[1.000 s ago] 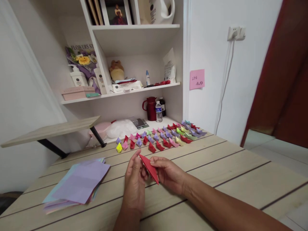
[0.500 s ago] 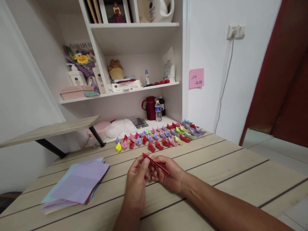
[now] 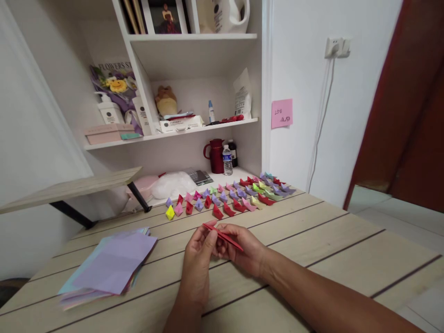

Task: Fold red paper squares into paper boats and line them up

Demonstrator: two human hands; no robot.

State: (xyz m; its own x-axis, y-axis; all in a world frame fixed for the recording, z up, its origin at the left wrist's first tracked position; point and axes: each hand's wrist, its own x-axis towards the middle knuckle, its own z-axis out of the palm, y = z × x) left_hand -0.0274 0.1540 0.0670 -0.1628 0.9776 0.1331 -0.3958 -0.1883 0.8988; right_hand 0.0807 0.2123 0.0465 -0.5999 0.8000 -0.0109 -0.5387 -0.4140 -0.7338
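Note:
Both my hands meet over the near middle of the table, around a piece of folded red paper (image 3: 227, 238) seen nearly edge-on. My left hand (image 3: 201, 252) pinches its left end, thumb on top. Fingers of my right hand (image 3: 244, 249) curl under and behind the paper, gripping its right part; some fingertips are hidden by it. Just beyond stand rows of small folded paper boats (image 3: 229, 209) in red, pink, purple, yellow and green. To the left lies a loose stack of coloured paper sheets (image 3: 114, 263), purple on top.
The slatted wooden table (image 3: 333, 245) runs up to a white shelf unit. A small raised wooden shelf (image 3: 72, 187) on black legs stands at the left. At the back are a red jug (image 3: 217, 156), a water bottle (image 3: 227, 161) and a white plastic bag (image 3: 173, 185).
The red folded paper has tipped slightly, showing a little more of its upper face. My hands stay nearly in place, and the camera view has shifted slightly.

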